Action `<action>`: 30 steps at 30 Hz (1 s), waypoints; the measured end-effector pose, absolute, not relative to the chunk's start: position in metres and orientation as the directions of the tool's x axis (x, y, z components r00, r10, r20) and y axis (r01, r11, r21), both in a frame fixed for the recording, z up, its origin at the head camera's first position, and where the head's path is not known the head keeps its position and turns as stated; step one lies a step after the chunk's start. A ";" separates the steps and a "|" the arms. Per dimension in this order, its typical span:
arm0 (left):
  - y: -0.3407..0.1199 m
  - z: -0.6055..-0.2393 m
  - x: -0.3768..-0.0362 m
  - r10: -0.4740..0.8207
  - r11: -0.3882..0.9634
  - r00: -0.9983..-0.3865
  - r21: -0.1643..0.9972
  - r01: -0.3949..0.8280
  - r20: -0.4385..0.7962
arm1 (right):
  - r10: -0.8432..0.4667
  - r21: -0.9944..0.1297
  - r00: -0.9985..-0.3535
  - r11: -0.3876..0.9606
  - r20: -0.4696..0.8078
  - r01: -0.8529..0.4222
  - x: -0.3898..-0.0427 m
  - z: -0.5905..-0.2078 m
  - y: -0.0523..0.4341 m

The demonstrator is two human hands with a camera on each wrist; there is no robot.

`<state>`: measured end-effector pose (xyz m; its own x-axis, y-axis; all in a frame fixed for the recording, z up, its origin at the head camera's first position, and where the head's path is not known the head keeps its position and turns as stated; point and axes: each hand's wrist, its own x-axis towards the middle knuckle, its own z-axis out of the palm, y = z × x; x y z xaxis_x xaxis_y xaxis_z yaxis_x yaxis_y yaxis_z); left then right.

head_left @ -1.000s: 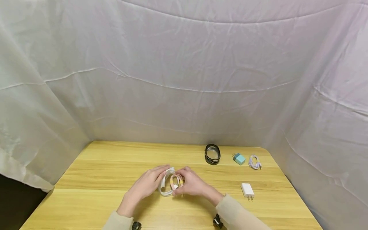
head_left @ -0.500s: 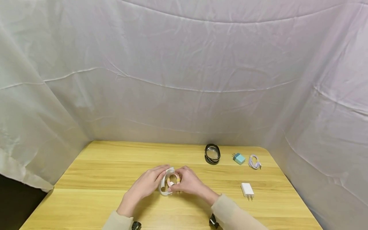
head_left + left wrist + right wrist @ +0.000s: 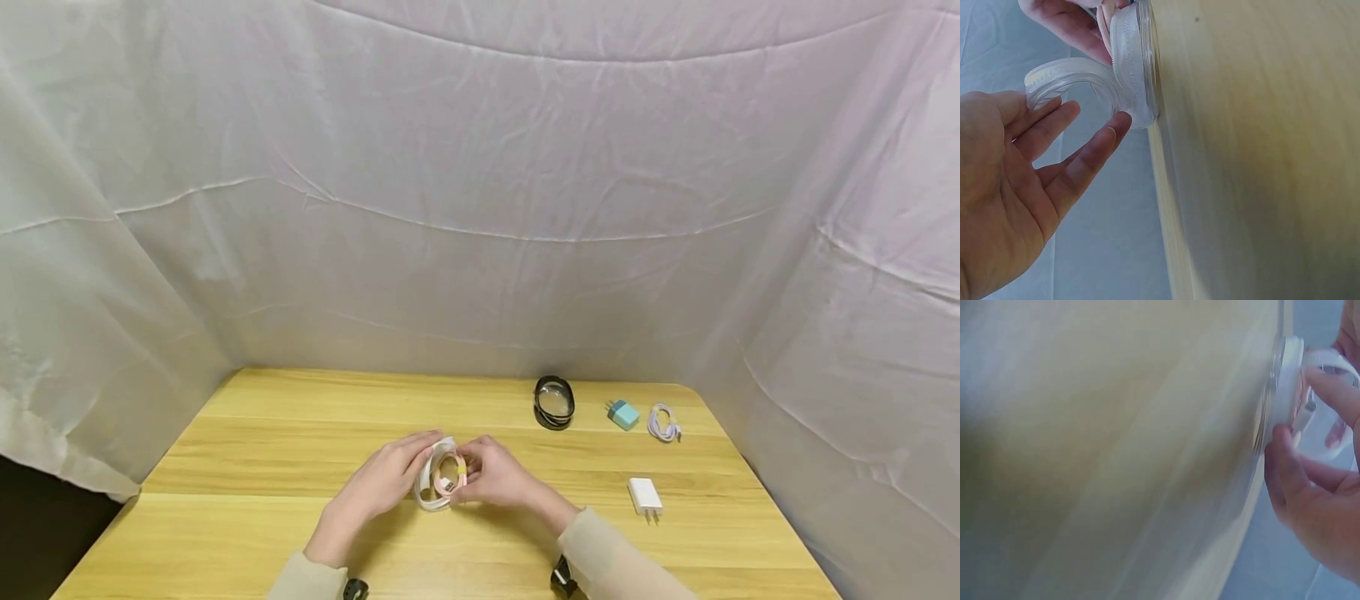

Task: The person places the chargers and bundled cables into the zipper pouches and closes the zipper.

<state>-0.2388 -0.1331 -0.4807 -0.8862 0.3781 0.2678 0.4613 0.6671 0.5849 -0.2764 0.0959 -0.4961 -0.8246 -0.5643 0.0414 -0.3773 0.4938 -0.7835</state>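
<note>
Left fingers (image 3: 1088, 159), loosely parted, hold the clear case (image 3: 1132, 69); right fingers (image 3: 1297, 481) pinch the pink cable (image 3: 462, 481)

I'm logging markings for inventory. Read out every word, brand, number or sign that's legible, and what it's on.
No legible text anywhere.
Too small or blurred to tell whether marked: clear zip case, pink cable, white charger, teal charger.

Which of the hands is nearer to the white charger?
The right hand: in the head view it pinches the pink cable, left of the white charger. The left hand is farther left of the charger, holding the clear case.
</note>
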 end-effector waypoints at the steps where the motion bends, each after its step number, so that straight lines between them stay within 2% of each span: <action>1: -0.133 -0.481 -0.239 0.377 0.667 -0.887 0.586 0.461 0.268 | -0.572 -0.800 -0.819 0.476 0.034 -0.365 -0.278 -0.496 0.097; 6: -0.134 -0.480 -0.238 0.375 0.666 -0.888 0.588 0.458 0.267 | -0.578 -0.822 -0.816 0.454 0.023 -0.345 -0.280 -0.497 0.100; 15: -0.134 -0.481 -0.239 0.376 0.668 -0.891 0.592 0.451 0.254 | -0.516 -0.645 -0.848 0.608 0.123 -0.463 -0.278 -0.499 0.092; 30: -0.134 -0.480 -0.239 0.401 0.646 -0.883 0.607 0.462 0.245 | -0.559 -0.494 -0.808 0.657 0.187 -0.569 -0.275 -0.496 0.086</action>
